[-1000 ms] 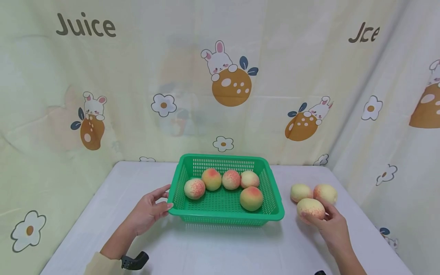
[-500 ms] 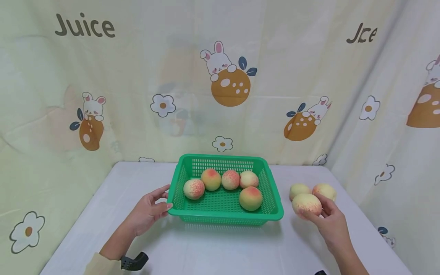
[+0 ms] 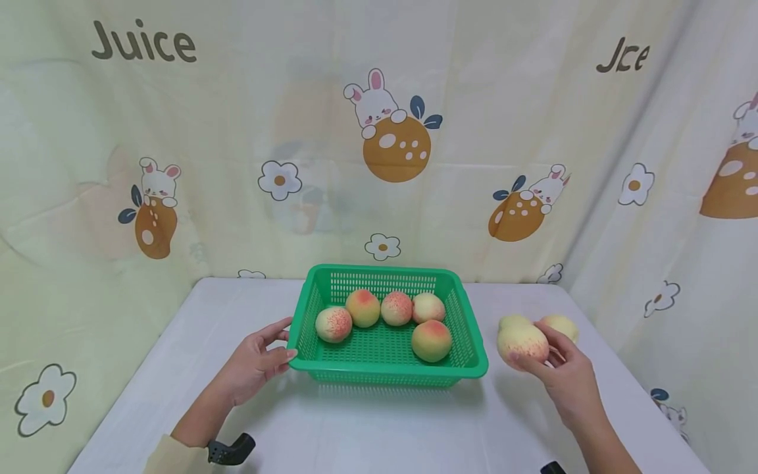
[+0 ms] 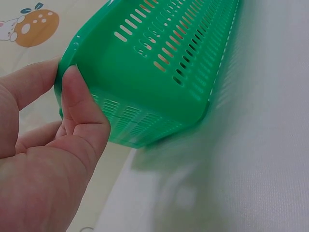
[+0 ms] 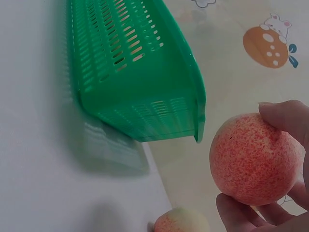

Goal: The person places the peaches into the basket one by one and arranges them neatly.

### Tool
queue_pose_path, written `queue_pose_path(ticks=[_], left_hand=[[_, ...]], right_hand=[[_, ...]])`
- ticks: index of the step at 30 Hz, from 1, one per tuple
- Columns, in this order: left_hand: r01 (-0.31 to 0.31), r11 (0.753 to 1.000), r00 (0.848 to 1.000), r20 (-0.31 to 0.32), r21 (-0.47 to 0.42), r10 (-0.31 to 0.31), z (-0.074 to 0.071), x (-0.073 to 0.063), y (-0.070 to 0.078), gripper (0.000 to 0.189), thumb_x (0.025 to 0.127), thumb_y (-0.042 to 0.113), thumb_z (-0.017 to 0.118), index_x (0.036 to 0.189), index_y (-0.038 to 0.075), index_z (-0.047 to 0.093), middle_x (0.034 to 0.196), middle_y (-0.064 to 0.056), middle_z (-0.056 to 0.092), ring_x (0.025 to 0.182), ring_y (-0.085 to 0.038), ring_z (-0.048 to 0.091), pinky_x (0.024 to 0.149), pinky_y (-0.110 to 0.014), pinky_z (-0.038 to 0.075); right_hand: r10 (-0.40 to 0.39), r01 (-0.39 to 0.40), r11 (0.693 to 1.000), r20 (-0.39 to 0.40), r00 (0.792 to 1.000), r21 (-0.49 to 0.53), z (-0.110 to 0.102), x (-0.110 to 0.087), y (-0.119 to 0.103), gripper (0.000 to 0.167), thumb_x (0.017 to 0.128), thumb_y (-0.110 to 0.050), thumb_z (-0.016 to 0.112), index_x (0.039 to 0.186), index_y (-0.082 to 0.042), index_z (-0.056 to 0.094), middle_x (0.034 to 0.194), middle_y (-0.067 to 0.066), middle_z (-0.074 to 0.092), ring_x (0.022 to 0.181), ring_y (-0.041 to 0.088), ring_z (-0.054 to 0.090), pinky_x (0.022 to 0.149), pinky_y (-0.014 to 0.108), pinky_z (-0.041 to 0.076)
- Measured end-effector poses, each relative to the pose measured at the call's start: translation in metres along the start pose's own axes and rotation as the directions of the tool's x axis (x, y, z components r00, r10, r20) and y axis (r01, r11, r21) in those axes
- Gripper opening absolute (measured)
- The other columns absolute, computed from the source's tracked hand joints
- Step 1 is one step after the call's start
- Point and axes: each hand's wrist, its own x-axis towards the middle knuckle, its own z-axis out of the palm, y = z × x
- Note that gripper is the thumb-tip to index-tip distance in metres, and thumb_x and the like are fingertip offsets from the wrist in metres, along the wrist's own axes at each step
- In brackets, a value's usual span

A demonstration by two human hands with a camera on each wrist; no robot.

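Observation:
My left hand [image 3: 254,368] pinches the left rim of a green plastic basket [image 3: 387,375], thumb on the outer side in the left wrist view. Several peaches lie inside, among them a speckled one [image 3: 334,324] at the left and a yellow-red one [image 3: 431,341] at the front right. To the right of the basket, my right hand [image 3: 571,388] grips a pale yellow peach [image 3: 521,340] between thumb and fingers. Its pink speckled side [image 5: 256,159] faces the right wrist camera. Behind it, two more peaches, a partly covered one [image 3: 512,320] and a yellowish one [image 3: 562,325], rest on the table.
A white cloth covers the table [image 3: 379,434]. Close behind the basket hangs a cream curtain [image 3: 237,224] printed with rabbits and flowers, which also runs along both sides.
My right hand has lifted the peach slightly and carried it left, so it now overlaps the left rear peach in the head view. My left hand and the basket stay in place.

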Motion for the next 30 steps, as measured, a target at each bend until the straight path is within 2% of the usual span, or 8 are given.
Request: queue_pose_path(ticks=[7,15,23,30], left_hand=[[-0.007,1.0,1.0,0.002,0.002,0.007,-0.001,0.0,-0.001,0.076,0.096,0.007,0.069,0.162,0.011,0.03,0.13,-0.014,0.044,0.091,-0.011,0.067,0.084,-0.022,0.06],[-0.007,1.0,1.0,0.002,-0.003,0.007,-0.001,0.001,-0.002,0.076,0.097,0.008,0.069,0.162,0.012,0.03,0.129,-0.012,0.045,0.09,-0.01,0.067,0.082,-0.022,0.059],[-0.01,1.0,1.0,0.004,0.001,0.01,-0.001,0.001,-0.001,0.077,0.096,0.008,0.07,0.162,0.011,0.029,0.129,-0.012,0.045,0.09,-0.01,0.067,0.083,-0.022,0.059],[0.008,1.0,1.0,-0.006,0.011,-0.008,0.0,0.0,0.0,0.074,0.098,0.006,0.066,0.162,0.013,0.03,0.13,-0.013,0.045,0.09,-0.01,0.066,0.084,-0.024,0.059]], right_hand=[[-0.021,0.021,1.0,0.033,0.999,-0.004,0.003,-0.003,-0.014,0.086,0.088,-0.032,0.083,0.159,-0.015,0.037,0.165,0.013,0.027,0.107,-0.005,0.049,0.079,0.005,0.05],[-0.086,0.087,0.996,0.045,0.995,-0.001,0.007,-0.002,-0.024,0.084,0.089,-0.034,0.081,0.158,-0.012,0.039,0.152,0.007,0.04,0.104,-0.012,0.051,0.081,0.006,0.051],[-0.131,0.117,0.986,0.116,0.985,0.12,0.017,0.002,-0.034,0.082,0.089,-0.026,0.081,0.157,-0.008,0.037,0.133,-0.008,0.051,0.104,-0.007,0.06,0.085,0.01,0.054],[-0.163,0.136,0.976,0.161,0.973,0.168,0.03,0.003,-0.04,0.08,0.089,-0.023,0.081,0.155,-0.007,0.039,0.135,-0.006,0.055,0.107,-0.006,0.062,0.088,0.011,0.054]])
